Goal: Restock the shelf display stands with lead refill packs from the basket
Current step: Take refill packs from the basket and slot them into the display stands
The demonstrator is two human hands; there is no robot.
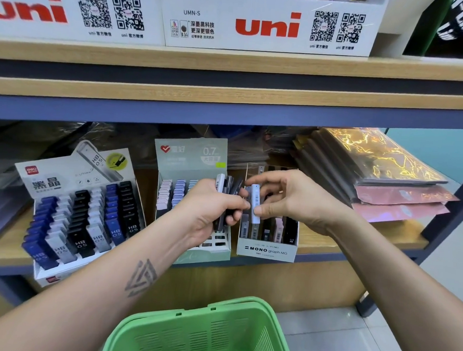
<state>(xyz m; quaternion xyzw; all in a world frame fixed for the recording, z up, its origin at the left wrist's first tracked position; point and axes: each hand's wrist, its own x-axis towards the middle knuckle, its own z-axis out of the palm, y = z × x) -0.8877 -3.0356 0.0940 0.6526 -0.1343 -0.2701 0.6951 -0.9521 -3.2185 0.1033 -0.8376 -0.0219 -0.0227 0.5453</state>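
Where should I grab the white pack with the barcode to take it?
Take the white pack by its two narrow edges near the top, coming from the right, probably. It stands upright, and the right hand already pinches it so; the left hand crowds its left.

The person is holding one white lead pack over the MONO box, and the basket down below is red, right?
Not quite: the head view shows the basket is green, not red. The rest holds: the right hand pinches one white lead pack over the MONO box.
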